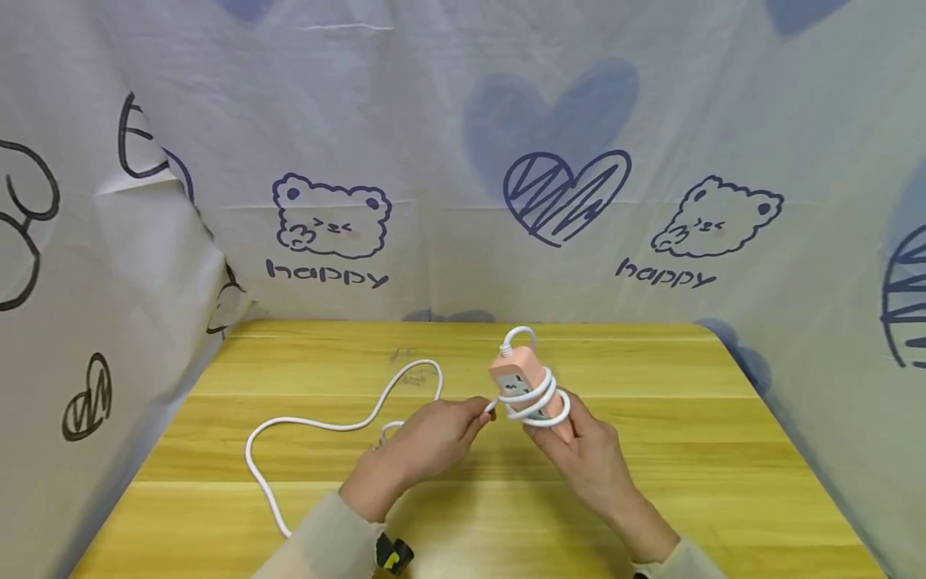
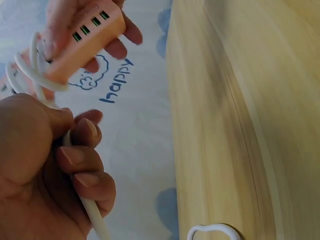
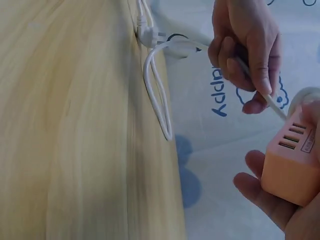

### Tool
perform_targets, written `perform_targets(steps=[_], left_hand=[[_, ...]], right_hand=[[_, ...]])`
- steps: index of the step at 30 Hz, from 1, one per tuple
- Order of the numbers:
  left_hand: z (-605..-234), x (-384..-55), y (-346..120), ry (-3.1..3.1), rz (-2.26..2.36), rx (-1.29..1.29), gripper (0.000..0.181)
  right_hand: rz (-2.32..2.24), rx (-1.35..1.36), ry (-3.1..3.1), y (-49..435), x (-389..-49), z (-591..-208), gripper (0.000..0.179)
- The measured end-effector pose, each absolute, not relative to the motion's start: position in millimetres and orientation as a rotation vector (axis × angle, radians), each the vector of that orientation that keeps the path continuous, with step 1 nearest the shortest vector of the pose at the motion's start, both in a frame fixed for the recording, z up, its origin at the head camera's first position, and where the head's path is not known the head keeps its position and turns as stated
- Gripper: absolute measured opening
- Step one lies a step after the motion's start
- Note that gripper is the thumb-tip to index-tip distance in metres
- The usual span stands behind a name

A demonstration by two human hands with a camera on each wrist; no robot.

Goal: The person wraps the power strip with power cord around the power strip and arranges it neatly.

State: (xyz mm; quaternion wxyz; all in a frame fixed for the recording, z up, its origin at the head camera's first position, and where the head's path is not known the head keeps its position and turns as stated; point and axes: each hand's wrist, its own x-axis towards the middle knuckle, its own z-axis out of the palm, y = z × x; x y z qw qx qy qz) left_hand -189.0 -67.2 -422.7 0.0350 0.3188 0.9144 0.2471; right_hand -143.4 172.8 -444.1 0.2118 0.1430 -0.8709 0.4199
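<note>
A pink power strip (image 1: 522,378) with sockets and several USB ports is held above the table, its near end gripped by my right hand (image 1: 589,454). White cord loops wrap round the strip's body, and the cord leaves its far end in a small arc. To its left, my left hand (image 1: 441,438) pinches the white cord (image 2: 95,217) close to the strip; in the left wrist view the fingers curl round it. The rest of the cord (image 1: 311,422) snakes over the table on the left. A white plug (image 3: 149,36) lies on the table in the right wrist view.
The yellow wood-grain table (image 1: 687,482) fills the lower view. A pale cloth (image 1: 434,121) printed with bears and hearts hangs behind it and along both sides. A dark strap (image 1: 394,555) shows at the left sleeve.
</note>
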Motion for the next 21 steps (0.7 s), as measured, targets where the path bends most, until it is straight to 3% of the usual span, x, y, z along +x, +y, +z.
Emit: perform_targets(steps=[8, 12, 21], left_hand=[[-428, -181, -80, 2.832, 0.714, 0.906, 0.035], [-434, -179, -89, 2.861, 0.725, 0.949, 0.033], [-443, -166, -79, 2.871, 0.6, 1.161, 0.026]], right_hand=[[1.613, 0.122, -2.57, 183, -145, -424, 0.046], [1.804, 0.158, -2.607, 188, -145, -418, 0.051], [2.197, 0.178, -2.225, 180, -147, -417, 0.042]])
